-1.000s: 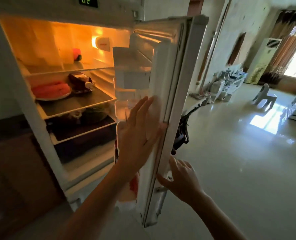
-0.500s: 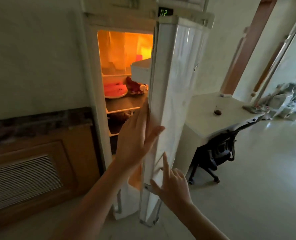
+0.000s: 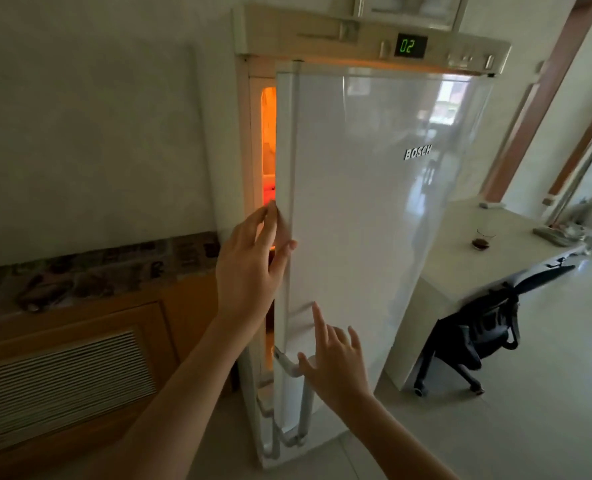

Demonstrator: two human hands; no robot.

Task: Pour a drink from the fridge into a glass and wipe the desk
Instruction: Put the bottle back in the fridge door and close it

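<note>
The room is dim and grey-green. Warm orange light spills from the narrow gap (image 3: pixel 268 147) beside the fridge door (image 3: pixel 363 209), whose glossy face mirrors a bright window. Straight lines bow near the edges; the far right looks soft.

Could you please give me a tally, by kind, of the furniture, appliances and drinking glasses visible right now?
Fridge: 1
Desk: 1
Office chair: 1
Glass: 1, on the desk
Total: 4
</note>
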